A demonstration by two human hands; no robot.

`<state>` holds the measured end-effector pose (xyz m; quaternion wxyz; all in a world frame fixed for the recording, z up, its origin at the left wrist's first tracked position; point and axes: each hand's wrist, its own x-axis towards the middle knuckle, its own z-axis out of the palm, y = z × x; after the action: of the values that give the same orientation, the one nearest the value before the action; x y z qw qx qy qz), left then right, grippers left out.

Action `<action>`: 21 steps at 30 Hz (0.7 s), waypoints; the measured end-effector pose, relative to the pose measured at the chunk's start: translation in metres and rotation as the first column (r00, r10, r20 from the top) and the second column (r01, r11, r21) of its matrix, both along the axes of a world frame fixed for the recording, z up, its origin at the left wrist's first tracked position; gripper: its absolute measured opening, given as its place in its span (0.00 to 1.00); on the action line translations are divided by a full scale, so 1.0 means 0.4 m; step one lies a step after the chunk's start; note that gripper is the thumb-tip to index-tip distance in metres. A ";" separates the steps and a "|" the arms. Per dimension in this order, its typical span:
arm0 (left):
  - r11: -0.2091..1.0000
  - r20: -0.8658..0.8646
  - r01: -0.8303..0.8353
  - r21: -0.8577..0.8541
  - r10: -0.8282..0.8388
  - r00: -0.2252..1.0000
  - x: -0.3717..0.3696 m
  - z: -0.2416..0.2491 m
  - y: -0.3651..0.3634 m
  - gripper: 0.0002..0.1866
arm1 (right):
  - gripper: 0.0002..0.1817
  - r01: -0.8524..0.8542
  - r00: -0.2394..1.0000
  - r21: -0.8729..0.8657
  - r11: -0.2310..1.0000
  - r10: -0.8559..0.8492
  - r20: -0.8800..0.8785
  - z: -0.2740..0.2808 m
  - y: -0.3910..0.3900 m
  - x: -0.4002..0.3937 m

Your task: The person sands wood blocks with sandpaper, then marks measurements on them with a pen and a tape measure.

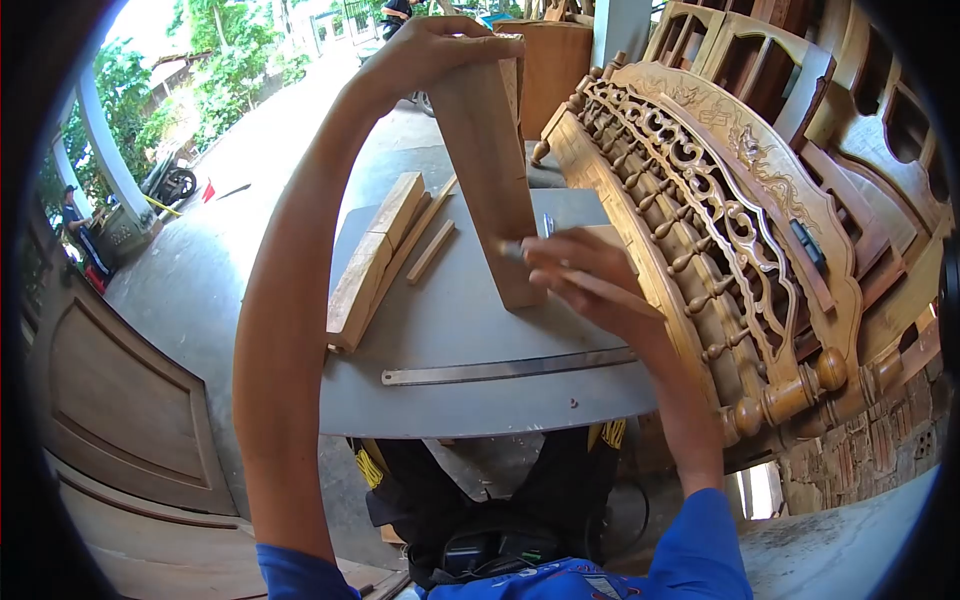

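Note:
A wooden block (487, 170) stands upright on the grey table (450, 400), tilted a little. My left hand (440, 55) grips its top end, the fingers bent over the edge. Near the block's lower right side is my right hand (590, 275), blurred by motion, its fingers closed round a thin tool (513, 250) whose tip meets the block's face. Left of the block lie wooden pieces (375, 260) and a short thin stick (431, 252). A metal ruler (500, 370) lies across the table's near part.
Carved wooden furniture panels (690, 200) lean close along the table's right side. Wooden door panels (130, 400) are at the lower left. One person (75, 225) is at the far left, another (398, 12) at the top. A wooden cabinet (556, 85) stands behind the table.

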<state>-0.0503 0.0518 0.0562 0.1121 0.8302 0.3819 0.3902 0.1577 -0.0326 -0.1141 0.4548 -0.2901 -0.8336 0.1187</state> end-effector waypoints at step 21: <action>0.825 0.812 0.389 -0.410 0.135 0.568 0.154 -0.513 0.041 0.22 | 0.14 -0.065 0.961 -0.288 0.955 -0.018 -0.276 -0.054 0.010 0.029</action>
<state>0.0113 0.0681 -0.1488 0.5361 0.5138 0.3174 0.5898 0.1693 -0.0286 -0.1358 0.5164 -0.3253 -0.7387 0.2862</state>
